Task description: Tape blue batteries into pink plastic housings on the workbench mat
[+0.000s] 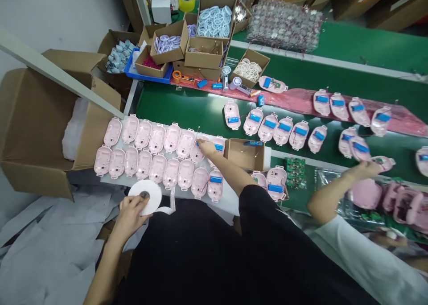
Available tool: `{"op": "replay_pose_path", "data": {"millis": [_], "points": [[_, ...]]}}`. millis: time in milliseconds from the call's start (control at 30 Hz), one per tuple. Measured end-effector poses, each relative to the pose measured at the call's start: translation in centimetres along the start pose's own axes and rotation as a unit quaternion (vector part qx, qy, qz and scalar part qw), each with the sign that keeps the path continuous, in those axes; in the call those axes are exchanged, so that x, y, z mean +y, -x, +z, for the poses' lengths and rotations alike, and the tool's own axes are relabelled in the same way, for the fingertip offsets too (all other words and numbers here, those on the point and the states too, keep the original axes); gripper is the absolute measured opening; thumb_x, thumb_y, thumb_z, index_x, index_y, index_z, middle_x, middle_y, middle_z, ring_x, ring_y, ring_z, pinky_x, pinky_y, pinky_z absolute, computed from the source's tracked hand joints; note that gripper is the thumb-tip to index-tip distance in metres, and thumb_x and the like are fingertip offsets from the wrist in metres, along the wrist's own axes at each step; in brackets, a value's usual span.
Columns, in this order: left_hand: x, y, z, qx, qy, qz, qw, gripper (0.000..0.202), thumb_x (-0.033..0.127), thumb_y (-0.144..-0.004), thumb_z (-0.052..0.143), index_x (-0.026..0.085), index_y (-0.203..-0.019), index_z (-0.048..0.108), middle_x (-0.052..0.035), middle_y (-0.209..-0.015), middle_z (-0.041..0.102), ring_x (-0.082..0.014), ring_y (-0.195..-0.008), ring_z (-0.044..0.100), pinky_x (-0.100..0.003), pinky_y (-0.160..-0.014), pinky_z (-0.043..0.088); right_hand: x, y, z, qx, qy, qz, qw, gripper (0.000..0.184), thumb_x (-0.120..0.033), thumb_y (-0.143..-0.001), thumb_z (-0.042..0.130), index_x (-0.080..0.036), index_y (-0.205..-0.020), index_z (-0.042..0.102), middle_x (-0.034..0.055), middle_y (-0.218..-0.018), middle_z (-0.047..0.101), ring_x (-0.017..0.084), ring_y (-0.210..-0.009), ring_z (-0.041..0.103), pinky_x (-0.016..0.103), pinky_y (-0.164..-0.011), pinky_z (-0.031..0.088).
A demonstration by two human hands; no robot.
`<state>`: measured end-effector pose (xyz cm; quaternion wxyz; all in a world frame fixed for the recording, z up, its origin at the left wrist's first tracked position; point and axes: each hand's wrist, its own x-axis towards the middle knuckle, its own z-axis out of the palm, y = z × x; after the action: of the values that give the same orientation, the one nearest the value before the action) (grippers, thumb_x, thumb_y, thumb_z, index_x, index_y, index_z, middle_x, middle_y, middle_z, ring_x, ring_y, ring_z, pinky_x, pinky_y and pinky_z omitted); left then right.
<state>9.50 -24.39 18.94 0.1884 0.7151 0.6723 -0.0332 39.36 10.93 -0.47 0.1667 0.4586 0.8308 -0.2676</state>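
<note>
From the head camera, the person's left hand (pixel 132 211) is curled around a white tape roll (pixel 146 197), gripping it at the near edge of the table. A loose strip of tape hangs from the roll, just to the right of this hand. Holding the roll close like this probably keeps the tape ready to pull.

The right hand (pixel 206 148) reaches forward with the fingers pinched on a small blue battery (pixel 218 147) that sits in a pink shell (pixel 217 146). The pinch looks careful, likely because the part is small and has thin wires.

Between the two hands and off to the left lie two neat rows of pink shells (pixel 150 151) on a white sheet, open side up, so each one is easy to reach.

Just right of the right hand is a small open box (pixel 245 154); what is inside it is hard to see. Far left of the left hand sits a big cardboard box (pixel 36 131) with white wrapping in it. Far past the right hand, little boxes hold white rings (pixel 214 22).

Another person's hand (pixel 366 167) is busy well off to the right
</note>
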Motion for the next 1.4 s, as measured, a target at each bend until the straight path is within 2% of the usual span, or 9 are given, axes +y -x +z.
{"op": "replay_pose_path", "data": {"millis": [133, 300, 433, 600, 700, 833, 1067, 1267, 1400], "points": [[1.1, 0.0, 0.6, -0.020, -0.001, -0.001, 1.000, 0.047, 0.041, -0.086, 0.078, 0.030, -0.132, 0.071, -0.0122, -0.119, 0.070, -0.0337, -0.113, 0.051, -0.050, -0.095, 0.044, 0.5, 0.4, -0.1, 0.004, -0.005, -0.015, 1.000, 0.058, -0.005, -0.099, 0.047, -0.013, -0.157, 0.046, 0.0213, -0.158, 0.054, 0.029, -0.135, 0.059, 0.039, -0.107, 0.048], [2.0, -1.6, 2.3, 0.079, 0.063, -0.023, 0.995, 0.049, 0.041, -0.090, 0.071, 0.025, -0.136, 0.064, -0.0161, -0.130, 0.067, -0.0384, -0.127, 0.048, -0.056, -0.101, 0.047, 2.8, 2.5, -0.3, 0.083, -0.002, -0.002, 0.997, 0.055, -0.020, -0.100, 0.058, -0.009, -0.153, 0.052, 0.0215, -0.154, 0.058, 0.032, -0.141, 0.048, 0.043, -0.119, 0.035], [4.5, -9.8, 5.4, 0.122, 0.158, 0.033, 0.979, 0.046, 0.030, -0.091, 0.064, 0.014, -0.133, 0.056, -0.0192, -0.133, 0.063, -0.0398, -0.148, 0.036, -0.061, -0.116, 0.043, 5.2, 2.8, 0.0, 0.054, -0.020, -0.012, 0.998, 0.044, -0.024, -0.104, 0.056, -0.014, -0.147, 0.062, 0.0170, -0.149, 0.064, 0.030, -0.133, 0.053, 0.040, -0.115, 0.036], [8.3, -23.9, 12.1, 0.032, 0.152, 0.184, 0.971, 0.033, 0.036, -0.097, 0.060, 0.018, -0.124, 0.062, -0.0162, -0.135, 0.065, -0.0394, -0.150, 0.038, -0.066, -0.125, 0.033, 7.6, 1.4, 0.6, 0.050, -0.049, -0.047, 0.996, 0.043, -0.032, -0.105, 0.058, -0.018, -0.146, 0.066, 0.0131, -0.147, 0.066, 0.028, -0.130, 0.054, 0.037, -0.114, 0.034], [9.5, -28.5, 15.9, -0.004, 0.132, 0.226, 0.965, 0.038, 0.037, -0.093, 0.067, 0.018, -0.126, 0.063, -0.0170, -0.136, 0.066, -0.0411, -0.141, 0.050, -0.071, -0.126, 0.029, 8.1, 1.3, 1.3, 0.081, -0.075, -0.051, 0.993, 0.042, -0.038, -0.105, 0.059, -0.020, -0.142, 0.069, 0.0115, -0.142, 0.070, 0.028, -0.127, 0.054, 0.037, -0.113, 0.033], [9.4, -29.5, 18.2, -0.017, 0.129, 0.237, 0.963, 0.043, 0.038, -0.092, 0.067, 0.019, -0.130, 0.063, -0.0183, -0.140, 0.065, -0.0409, -0.131, 0.057, -0.076, -0.127, 0.017, 7.7, 1.6, 2.6, 0.118, -0.087, -0.023, 0.989, 0.041, -0.041, -0.106, 0.057, -0.023, -0.140, 0.071, 0.0126, -0.138, 0.071, 0.031, -0.126, 0.051, 0.044, -0.113, 0.031], [9.5, -29.1, 18.2, -0.038, 0.134, 0.232, 0.963, 0.039, 0.039, -0.095, 0.062, 0.019, -0.128, 0.063, -0.0169, -0.142, 0.065, -0.0407, -0.140, 0.051, -0.076, -0.128, 0.006, 7.0, 1.3, 4.0, 0.134, -0.131, 0.015, 0.982, 0.042, -0.042, -0.106, 0.056, -0.023, -0.139, 0.072, 0.0129, -0.139, 0.068, 0.032, -0.129, 0.044, 0.047, -0.112, 0.030], [9.2, -29.5, 17.9, -0.029, 0.137, 0.224, 0.964, 0.040, 0.039, -0.092, 0.064, 0.017, -0.125, 0.063, -0.0189, -0.140, 0.065, -0.0393, -0.136, 0.055, -0.074, -0.128, 0.015, 5.9, 1.8, 3.2, 0.148, -0.114, 0.020, 0.982, 0.042, -0.043, -0.105, 0.055, -0.022, -0.137, 0.072, 0.0142, -0.140, 0.065, 0.034, -0.131, 0.043, 0.051, -0.112, 0.027], [9.3, -29.1, 16.3, 0.000, 0.143, 0.216, 0.966, 0.040, 0.037, -0.087, 0.068, 0.019, -0.122, 0.061, -0.0180, -0.136, 0.067, -0.0387, -0.136, 0.056, -0.070, -0.125, 0.028, 5.7, 0.9, 1.4, 0.142, -0.055, -0.018, 0.988, 0.036, -0.037, -0.106, 0.055, -0.016, -0.130, 0.072, 0.0173, -0.139, 0.065, 0.032, -0.128, 0.046, 0.051, -0.113, 0.027]]}}
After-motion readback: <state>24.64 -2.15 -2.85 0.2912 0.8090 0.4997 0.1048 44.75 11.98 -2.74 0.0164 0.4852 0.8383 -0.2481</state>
